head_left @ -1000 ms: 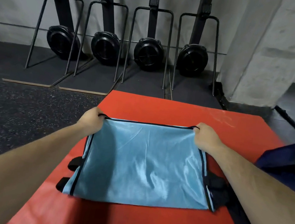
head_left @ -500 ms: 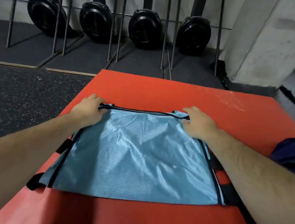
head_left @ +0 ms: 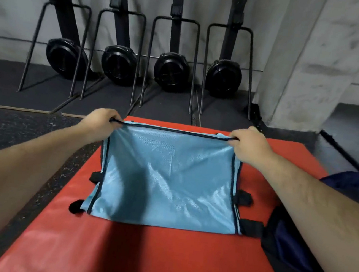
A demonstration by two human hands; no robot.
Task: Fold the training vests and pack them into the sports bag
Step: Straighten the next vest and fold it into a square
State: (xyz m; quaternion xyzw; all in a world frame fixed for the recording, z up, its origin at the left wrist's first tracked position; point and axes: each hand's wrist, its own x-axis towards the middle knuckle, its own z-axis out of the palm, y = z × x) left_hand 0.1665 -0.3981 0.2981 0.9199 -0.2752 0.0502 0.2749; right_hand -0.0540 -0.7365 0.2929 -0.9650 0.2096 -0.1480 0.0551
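Note:
A light blue mesh training vest (head_left: 168,179) with black trim and black side straps lies on a red mat (head_left: 148,256). My left hand (head_left: 98,123) pinches the vest's far left corner. At the far right corner, my right hand (head_left: 249,146) pinches the same black-trimmed edge. That far edge is pulled taut and lifted a little between the two hands, while the near edge rests flat on the mat. A dark navy sports bag (head_left: 291,251) lies at the right side of the mat, partly under my right forearm.
Several black upright machines with round housings (head_left: 170,71) stand in metal frames against the grey wall behind the mat. A concrete pillar (head_left: 306,72) rises at the back right. Dark speckled rubber floor (head_left: 16,134) lies to the left of the mat.
Half a second ago both hands rested on the vest's far corners on the mat. Now they pinch those corners and hold the far edge taut and raised.

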